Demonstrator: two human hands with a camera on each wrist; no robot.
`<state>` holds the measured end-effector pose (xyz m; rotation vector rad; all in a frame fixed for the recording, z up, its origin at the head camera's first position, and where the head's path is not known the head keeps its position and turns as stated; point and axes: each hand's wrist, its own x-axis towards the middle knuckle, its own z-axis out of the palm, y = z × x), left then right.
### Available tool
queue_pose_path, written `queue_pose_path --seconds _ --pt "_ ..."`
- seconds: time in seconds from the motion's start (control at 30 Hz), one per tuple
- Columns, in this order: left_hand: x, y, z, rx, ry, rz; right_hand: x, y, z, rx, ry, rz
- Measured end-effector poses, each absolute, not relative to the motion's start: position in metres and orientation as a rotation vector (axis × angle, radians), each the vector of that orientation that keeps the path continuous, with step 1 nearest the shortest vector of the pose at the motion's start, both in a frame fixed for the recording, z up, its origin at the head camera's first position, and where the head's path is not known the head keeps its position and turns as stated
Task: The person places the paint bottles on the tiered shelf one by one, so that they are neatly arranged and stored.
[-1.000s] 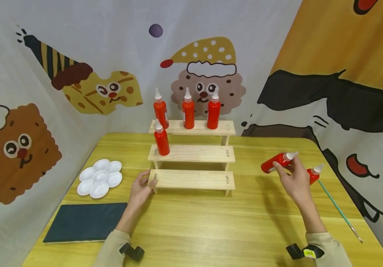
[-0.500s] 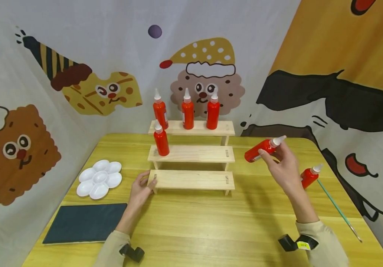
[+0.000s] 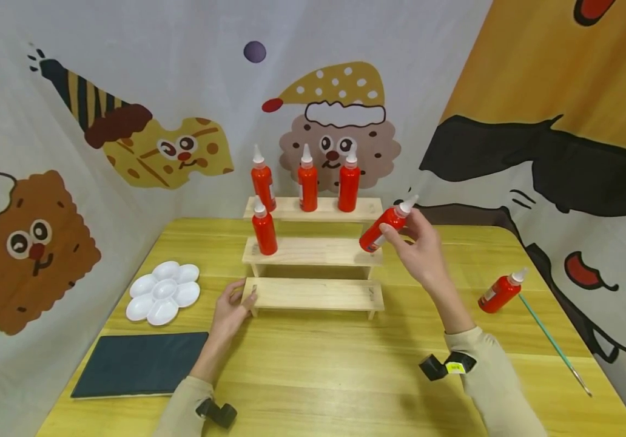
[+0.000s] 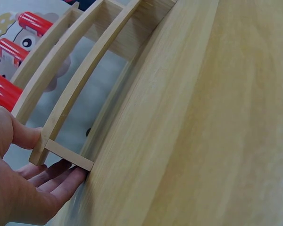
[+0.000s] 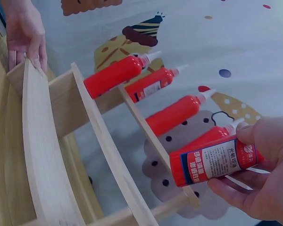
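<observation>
My right hand grips a red squeeze bottle with a white nozzle, tilted over the right end of the middle step. In the right wrist view its printed label faces the camera, thumb on one side and fingers on the other. A three-step wooden rack stands at the table's middle. With thumb on top and fingers below, my left hand holds the left end of its lowest step; the left wrist view shows the fingers against the side leg. One red bottle stands at the middle step's left.
Three red bottles stand upright on the top step. Another red bottle is on the table at right, beside a green-handled paintbrush. At left lie a white flower-shaped palette and a dark rectangular board. A printed curtain hangs behind.
My right hand has carried the bottle leftward and up, from above the table's right side to the rack's middle step. My left hand has stayed on the lowest step.
</observation>
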<state>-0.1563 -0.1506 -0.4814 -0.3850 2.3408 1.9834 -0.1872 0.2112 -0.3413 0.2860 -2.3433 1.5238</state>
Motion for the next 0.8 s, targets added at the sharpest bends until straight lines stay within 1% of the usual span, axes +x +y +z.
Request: queue_pose_path --seconds 0.43,0.8 --pt "-0.158 -0.152 -0.483 -0.386 2.347 1.983 -0.214 0.159 -0.343 0.402 -2.378 1.623" --pt "-0.158 -0.151 -0.484 -0.388 2.337 2.026 -0.231 0.127 -0.35 0.493 -2.389 1.682"
